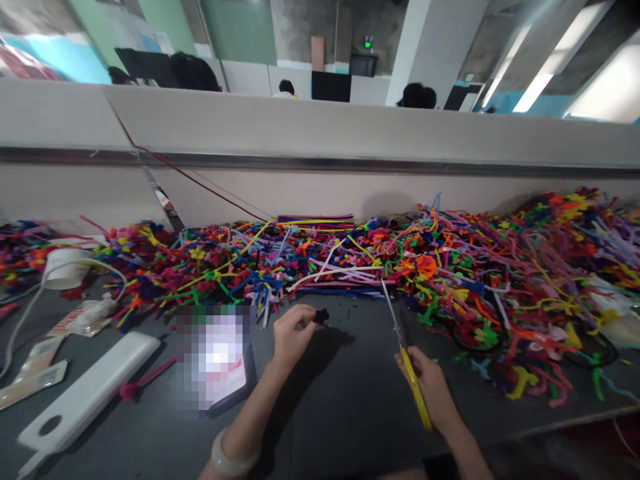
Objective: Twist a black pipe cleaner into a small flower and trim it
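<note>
Near the middle of the dark table, my left hand (293,335) pinches a small black fuzzy piece (321,316) between thumb and fingertips. My right hand (425,380) is wrapped round long scissors with yellow handles (415,389); their blades point up and away, towards the pile of coloured pipe cleaners (340,250). The black piece and the scissors are apart. Tiny dark bits lie on the table between the pile and my hands. A bracelet is on my left wrist.
A lit phone (225,367), partly pixelated, lies left of my left arm. Further left are a white power strip (95,393), small packets (40,373) and a white cup (67,269) with a cable. A low partition (320,133) stands behind; people's heads show beyond it.
</note>
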`<state>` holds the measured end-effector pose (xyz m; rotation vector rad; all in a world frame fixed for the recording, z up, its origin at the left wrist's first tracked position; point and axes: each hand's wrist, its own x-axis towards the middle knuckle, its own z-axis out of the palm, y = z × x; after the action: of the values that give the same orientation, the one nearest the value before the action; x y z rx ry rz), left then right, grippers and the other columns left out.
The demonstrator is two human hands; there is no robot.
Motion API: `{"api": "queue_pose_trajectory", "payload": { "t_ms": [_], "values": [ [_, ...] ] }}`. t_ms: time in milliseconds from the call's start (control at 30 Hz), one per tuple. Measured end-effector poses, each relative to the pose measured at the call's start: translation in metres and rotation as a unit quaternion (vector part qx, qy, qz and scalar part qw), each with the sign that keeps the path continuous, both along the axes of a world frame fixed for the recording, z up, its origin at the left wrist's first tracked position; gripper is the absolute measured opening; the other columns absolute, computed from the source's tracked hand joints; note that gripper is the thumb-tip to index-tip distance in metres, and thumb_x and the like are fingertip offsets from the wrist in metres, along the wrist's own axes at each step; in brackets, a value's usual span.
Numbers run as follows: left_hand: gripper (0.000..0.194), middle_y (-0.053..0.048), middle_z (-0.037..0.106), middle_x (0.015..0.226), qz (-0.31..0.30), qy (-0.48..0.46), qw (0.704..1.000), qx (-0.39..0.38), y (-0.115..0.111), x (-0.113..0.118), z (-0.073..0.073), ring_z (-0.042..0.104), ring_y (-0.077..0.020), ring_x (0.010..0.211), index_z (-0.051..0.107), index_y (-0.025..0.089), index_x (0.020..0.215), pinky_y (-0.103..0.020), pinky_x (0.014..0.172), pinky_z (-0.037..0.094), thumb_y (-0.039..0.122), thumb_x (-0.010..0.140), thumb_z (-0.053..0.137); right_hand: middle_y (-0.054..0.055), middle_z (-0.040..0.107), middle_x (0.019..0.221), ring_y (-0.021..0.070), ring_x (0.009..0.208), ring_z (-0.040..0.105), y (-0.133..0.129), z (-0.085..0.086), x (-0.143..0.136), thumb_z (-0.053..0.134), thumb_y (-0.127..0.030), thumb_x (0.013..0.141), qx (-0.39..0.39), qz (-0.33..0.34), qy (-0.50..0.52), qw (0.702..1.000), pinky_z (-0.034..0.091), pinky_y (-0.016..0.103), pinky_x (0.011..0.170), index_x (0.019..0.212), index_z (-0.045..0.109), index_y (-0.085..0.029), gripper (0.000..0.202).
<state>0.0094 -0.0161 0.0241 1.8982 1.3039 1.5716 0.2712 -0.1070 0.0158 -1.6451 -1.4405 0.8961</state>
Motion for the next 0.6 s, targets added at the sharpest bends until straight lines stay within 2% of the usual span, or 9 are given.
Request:
{"api": "queue_pose_trajectory", "payload": {
  "t_ms": [33,67,167,300,400,467,500,600],
  "values": [
    [0.010,-0.004,0.063,0.075,-0.006,-0.004,1.000,-0.007,0.000,0.000,0.000,0.057,-0.0118,0.064,0.058,0.015,0.063,-0.021,0.054,0.044,0.006,0.066,0.054,-0.002,0.050,0.055,0.0119,0.048,0.045,0.004,-0.001,0.007,0.053,-0.044,0.075,-0.007,-0.002,-0.021,1.000,0.034,0.021,0.045,0.072,0.052,-0.018,0.026],
    [0.010,-0.004,0.063,0.075,-0.013,-0.008,1.000,-0.015,-0.001,0.001,0.001,0.057,-0.0121,0.065,0.057,0.016,0.062,-0.021,0.053,0.043,0.007,0.066,0.055,-0.002,0.050,0.053,0.0123,0.048,0.046,0.007,-0.002,0.014,0.053,-0.044,0.074,-0.014,-0.010,-0.097,0.995,0.035,0.022,0.047,0.074,0.052,-0.018,0.026],
    [0.009,-0.005,0.063,0.077,-0.030,-0.020,0.998,-0.046,-0.001,0.003,0.002,0.058,-0.0129,0.066,0.057,0.015,0.061,-0.021,0.052,0.043,0.010,0.068,0.055,0.000,0.055,0.061,0.0153,0.055,0.051,0.017,-0.008,0.036,0.056,-0.046,0.070,-0.025,-0.031,-0.271,0.962,0.036,0.024,0.052,0.075,0.054,-0.019,0.028],
    [0.005,-0.005,0.063,0.075,-0.058,-0.056,0.990,-0.118,-0.002,0.010,-0.002,0.058,-0.0136,0.067,0.059,0.015,0.062,-0.021,0.055,0.044,0.011,0.063,0.058,0.004,0.060,0.074,0.0192,0.065,0.057,0.028,-0.021,0.059,0.055,-0.047,0.070,-0.003,-0.022,-0.334,0.942,0.040,0.026,0.057,0.083,0.055,-0.019,0.031],
    [0.007,-0.004,0.062,0.073,-0.092,-0.107,0.974,-0.175,-0.004,0.018,-0.006,0.058,-0.0138,0.067,0.056,0.015,0.059,-0.022,0.057,0.044,0.008,0.060,0.056,0.010,0.059,0.089,0.0235,0.083,0.056,0.038,-0.020,0.059,0.054,-0.043,0.072,0.083,-0.027,-0.320,0.944,0.042,0.033,0.072,0.089,0.057,-0.016,0.032],
    [0.007,-0.004,0.061,0.072,-0.113,-0.158,0.958,-0.212,-0.006,0.024,-0.007,0.058,-0.0138,0.066,0.054,0.014,0.058,-0.022,0.059,0.045,0.007,0.059,0.055,0.012,0.057,0.092,0.0252,0.089,0.053,0.045,-0.010,0.046,0.053,-0.041,0.075,0.138,-0.040,-0.282,0.949,0.041,0.037,0.079,0.087,0.059,-0.015,0.029],
    [0.008,-0.004,0.061,0.071,-0.125,-0.179,0.949,-0.227,-0.007,0.028,-0.007,0.058,-0.0139,0.065,0.052,0.014,0.057,-0.023,0.059,0.045,0.008,0.059,0.055,0.011,0.057,0.092,0.0240,0.088,0.054,0.048,-0.002,0.036,0.052,-0.039,0.076,0.151,-0.026,-0.242,0.958,0.041,0.037,0.080,0.085,0.059,-0.016,0.026],
    [0.008,-0.003,0.061,0.067,-0.156,-0.207,0.933,-0.250,-0.011,0.038,-0.006,0.059,-0.0147,0.065,0.052,0.015,0.057,-0.024,0.062,0.046,0.009,0.060,0.057,0.008,0.059,0.087,0.0184,0.082,0.056,0.057,0.024,-0.001,0.045,-0.035,0.083,0.126,0.084,-0.055,0.987,0.045,0.030,0.073,0.083,0.058,-0.017,0.022]
  ]
}}
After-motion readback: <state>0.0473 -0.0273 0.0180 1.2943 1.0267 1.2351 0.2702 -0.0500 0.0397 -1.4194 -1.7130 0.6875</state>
